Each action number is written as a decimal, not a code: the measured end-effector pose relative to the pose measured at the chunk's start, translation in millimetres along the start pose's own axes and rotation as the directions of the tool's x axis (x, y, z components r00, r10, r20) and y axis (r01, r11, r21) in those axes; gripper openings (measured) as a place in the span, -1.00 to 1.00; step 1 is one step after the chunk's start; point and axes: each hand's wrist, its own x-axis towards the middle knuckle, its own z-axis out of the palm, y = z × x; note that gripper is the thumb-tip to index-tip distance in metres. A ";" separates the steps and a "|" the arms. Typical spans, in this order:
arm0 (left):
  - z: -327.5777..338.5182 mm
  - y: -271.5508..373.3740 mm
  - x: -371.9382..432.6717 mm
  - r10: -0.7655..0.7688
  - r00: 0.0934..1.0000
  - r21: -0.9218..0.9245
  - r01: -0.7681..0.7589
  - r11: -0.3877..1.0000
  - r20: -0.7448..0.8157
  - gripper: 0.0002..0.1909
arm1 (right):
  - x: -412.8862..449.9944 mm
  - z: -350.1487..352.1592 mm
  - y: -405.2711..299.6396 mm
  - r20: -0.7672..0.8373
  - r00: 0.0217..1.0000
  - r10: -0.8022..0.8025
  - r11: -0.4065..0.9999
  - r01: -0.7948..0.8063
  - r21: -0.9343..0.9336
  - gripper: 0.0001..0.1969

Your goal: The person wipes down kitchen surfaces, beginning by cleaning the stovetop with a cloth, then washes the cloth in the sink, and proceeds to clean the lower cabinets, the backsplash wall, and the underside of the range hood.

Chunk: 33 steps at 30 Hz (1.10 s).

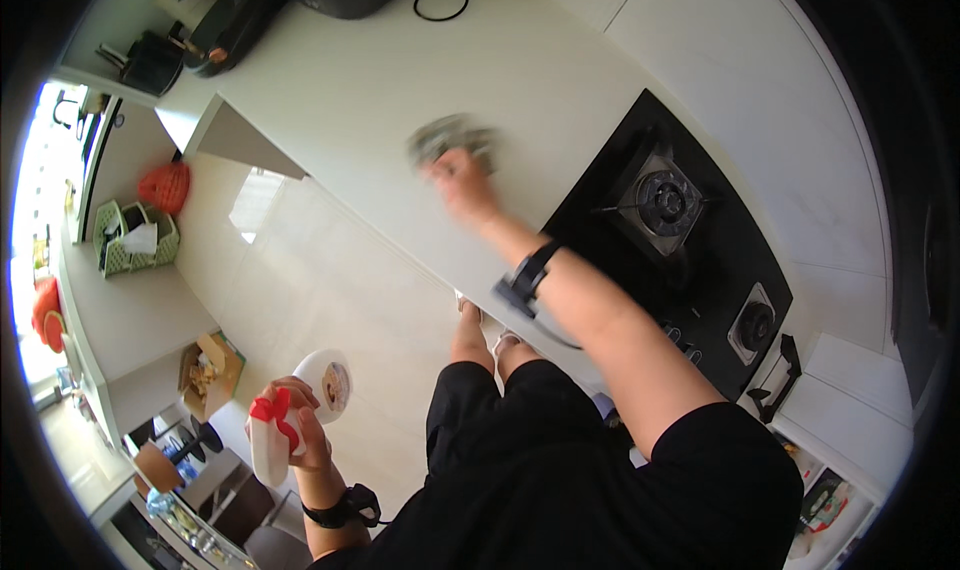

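Note:
My left hand [304, 412] is closed round the neck of a white spray bottle [330, 382] with a red trigger, held out over the floor. My right hand [465, 184] holds a grey-green cloth [450, 139] against the pale countertop [375, 97]; both are blurred, and how the fingers lie is partly hidden. A black gas hob [592, 195] lies to the right of the cloth. Each wrist wears a black strap with a small device.
Black appliances and a cable loop [441, 19] stand at the counter's far end. On the left are a green plastic basket [139, 259], a red bag [165, 187] and a cardboard box [225, 364]. White wall panels [765, 120] rise behind the hob. The countertop's edge runs before my feet.

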 end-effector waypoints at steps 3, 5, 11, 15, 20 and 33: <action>-8.9 6.3 -12.4 -0.022 0.998 0.003 0.022 1.000 -0.062 -0.54 | -83.0 36.6 -35.9 0.499 0.865 0.054 0.994 -0.093 0.054 -0.83; -11.8 6.6 -16.0 -0.027 0.996 0.007 0.027 1.000 -0.083 -0.55 | -124.9 49.4 -35.4 0.652 0.752 -0.097 0.995 0.096 0.037 -0.66; -21.6 -2.9 -40.1 -0.083 0.993 0.047 0.088 0.995 -0.087 -0.51 | -23.2 -151.6 -79.6 -0.161 0.974 0.158 0.908 -0.208 -0.364 -0.78; 14.8 -19.7 -32.5 -0.089 0.994 -0.044 0.092 0.995 0.059 -0.49 | -16.2 -179.0 21.6 -0.176 0.984 -0.025 0.306 -0.160 -0.939 -0.79; 70.0 -12.1 3.7 -0.023 0.988 -0.239 0.059 0.969 0.150 -0.52 | -149.0 -73.5 -5.1 0.214 0.949 0.229 0.790 -0.053 -0.611 -0.70; 119.8 -0.7 3.2 0.042 0.956 -0.158 0.004 0.988 0.290 -0.54 | -122.6 -188.2 5.6 -0.060 0.938 -0.342 0.746 0.232 -0.624 -0.54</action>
